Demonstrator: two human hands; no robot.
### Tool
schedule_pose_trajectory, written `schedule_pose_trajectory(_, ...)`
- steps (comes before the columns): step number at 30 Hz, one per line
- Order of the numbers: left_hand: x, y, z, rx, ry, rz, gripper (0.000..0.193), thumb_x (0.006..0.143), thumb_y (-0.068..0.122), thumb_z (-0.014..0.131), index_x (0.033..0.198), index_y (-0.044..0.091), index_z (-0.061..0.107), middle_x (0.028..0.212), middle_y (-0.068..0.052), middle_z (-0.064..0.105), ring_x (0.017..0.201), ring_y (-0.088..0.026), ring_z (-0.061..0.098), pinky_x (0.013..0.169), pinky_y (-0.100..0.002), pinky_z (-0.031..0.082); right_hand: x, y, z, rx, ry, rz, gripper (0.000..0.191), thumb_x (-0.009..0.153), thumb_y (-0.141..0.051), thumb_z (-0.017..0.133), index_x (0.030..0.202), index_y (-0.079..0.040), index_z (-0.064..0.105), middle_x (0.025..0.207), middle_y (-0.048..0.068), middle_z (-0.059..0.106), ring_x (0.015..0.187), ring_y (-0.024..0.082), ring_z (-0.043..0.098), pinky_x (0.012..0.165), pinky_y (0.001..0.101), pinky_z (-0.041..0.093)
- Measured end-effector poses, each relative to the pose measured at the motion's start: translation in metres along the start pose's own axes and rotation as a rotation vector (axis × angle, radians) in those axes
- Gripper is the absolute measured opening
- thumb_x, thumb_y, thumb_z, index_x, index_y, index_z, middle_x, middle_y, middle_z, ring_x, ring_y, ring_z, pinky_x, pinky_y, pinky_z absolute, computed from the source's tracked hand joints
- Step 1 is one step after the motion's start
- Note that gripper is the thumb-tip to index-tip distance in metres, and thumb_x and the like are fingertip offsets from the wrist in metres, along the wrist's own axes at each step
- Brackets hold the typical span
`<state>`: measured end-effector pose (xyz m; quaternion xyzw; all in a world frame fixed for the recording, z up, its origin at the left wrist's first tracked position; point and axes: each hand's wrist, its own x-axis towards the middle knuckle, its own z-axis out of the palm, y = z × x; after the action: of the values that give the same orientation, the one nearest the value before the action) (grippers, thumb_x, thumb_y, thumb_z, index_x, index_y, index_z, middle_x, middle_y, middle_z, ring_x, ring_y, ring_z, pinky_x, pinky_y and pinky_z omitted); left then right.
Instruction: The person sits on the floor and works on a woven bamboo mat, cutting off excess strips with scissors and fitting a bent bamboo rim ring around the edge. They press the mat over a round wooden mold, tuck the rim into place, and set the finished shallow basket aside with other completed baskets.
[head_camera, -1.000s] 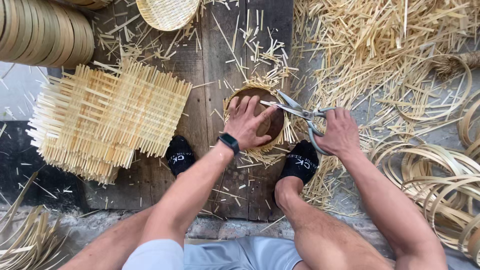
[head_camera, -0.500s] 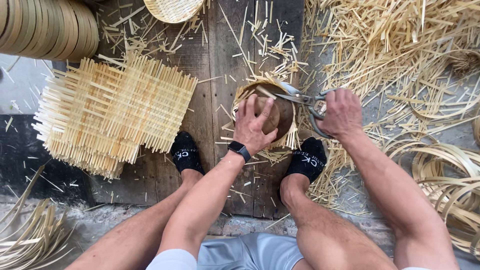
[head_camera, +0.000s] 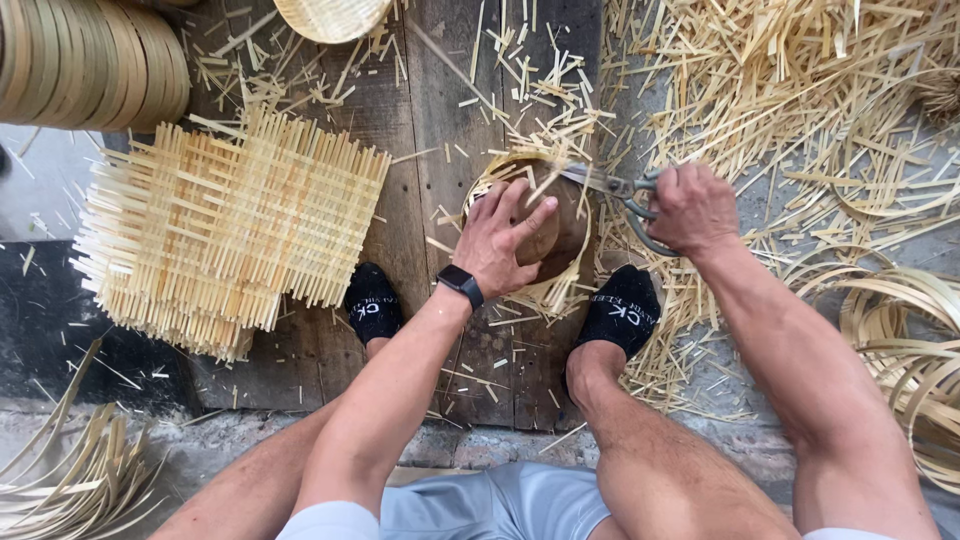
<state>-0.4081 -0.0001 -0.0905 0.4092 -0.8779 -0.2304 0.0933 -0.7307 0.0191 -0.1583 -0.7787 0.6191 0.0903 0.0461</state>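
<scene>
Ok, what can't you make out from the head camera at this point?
- Head view: the scissor blade tips run over the rim of the round mould; what they cut is too small to tell.
- The left hand covers most of the mould's top.
- The right hand hides the scissor handles.
- The woven basket is cut off by the top edge.
- The stacked hoops are cut off at the left edge.

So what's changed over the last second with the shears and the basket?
The shears in the right hand swung from pointing over the round basket to cutting along its far rim. The left hand shifted on the basket, fingers spread flat, turning it a little. Both grips held; the stacked woven mats and both feet stayed put.
</scene>
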Motion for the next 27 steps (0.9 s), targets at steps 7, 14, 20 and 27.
schedule_pose_trajectory(7,0.005,0.035,0.026,-0.032,0.252,-0.496,0.117,0.061,0.049,0.095,0.157,0.026,0.032,0.149,-0.024,0.028,0.14,-0.046,0.03,0.115,-0.062,0.03,-0.003,0.011,-0.011,0.019,0.207,-0.045,0.047,0.075,-0.046,0.068,0.081,0.001,0.065,0.072,0.012,0.057,0.065,0.024,0.055,0.058,0.035,0.049)
schedule_pose_trajectory(14,-0.003,0.023,0.03,-0.021,0.26,-0.278,0.116,0.056,0.041,0.095,0.153,0.025,0.034,0.149,-0.023,0.032,0.139,-0.046,0.033,0.114,-0.061,0.031,-0.005,-0.001,0.003,0.025,-0.05,0.04,0.024,0.098,-0.027,0.062,0.092,-0.004,0.063,0.082,0.01,0.059,0.074,0.018,0.057,0.063,0.0336,0.05)
schedule_pose_trajectory(20,-0.004,0.033,0.048,-0.173,0.426,-0.41,0.117,0.061,0.036,0.094,0.16,0.028,0.031,0.152,-0.019,0.031,0.138,-0.044,0.039,0.117,-0.053,0.038,-0.002,-0.005,-0.004,0.009,0.203,-0.032,0.044,0.078,-0.044,0.069,0.083,0.0,0.065,0.077,0.014,0.06,0.07,0.025,0.058,0.06,0.0365,0.051)
schedule_pose_trajectory(27,-0.009,0.016,0.037,-0.221,0.342,-0.245,0.108,0.059,0.028,0.091,0.155,0.031,0.042,0.153,-0.022,0.032,0.138,-0.046,0.041,0.116,-0.053,0.039,0.004,-0.004,-0.008,0.017,0.017,-0.006,0.022,0.094,-0.027,0.065,0.088,-0.005,0.063,0.084,0.011,0.06,0.078,0.02,0.058,0.07,0.0352,0.05)
